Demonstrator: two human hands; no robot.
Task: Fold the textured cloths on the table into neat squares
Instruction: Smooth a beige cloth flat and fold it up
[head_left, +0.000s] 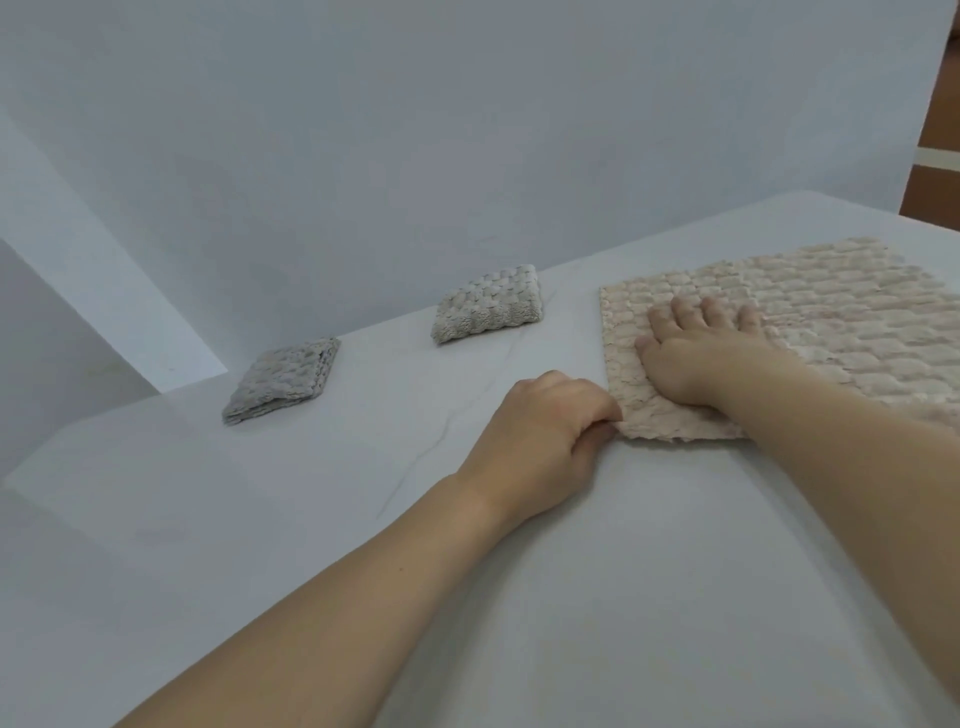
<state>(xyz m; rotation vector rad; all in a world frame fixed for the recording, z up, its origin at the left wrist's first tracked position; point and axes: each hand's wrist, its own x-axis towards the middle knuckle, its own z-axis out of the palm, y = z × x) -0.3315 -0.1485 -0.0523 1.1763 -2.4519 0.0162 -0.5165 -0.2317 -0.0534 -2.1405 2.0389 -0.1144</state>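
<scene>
on the white table (311, 519) a folded grey cloth (283, 378) lies leftmost, a second folded cloth (488, 304) right of it, then the left hand (545, 436) pinches the near corner of the spread pink cloth (810, 312), right hand (696, 353) pressed flat on it.

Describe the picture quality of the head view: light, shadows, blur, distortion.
Head view: soft, even light with a cool bluish cast, no glare; only faint shadows under the left hand and right hand; the wide lens tilts and bows the table edge; the pink cloth weave reads clearly, the two folded grey cloths slightly softer; the forearms near the camera look stretched.
</scene>
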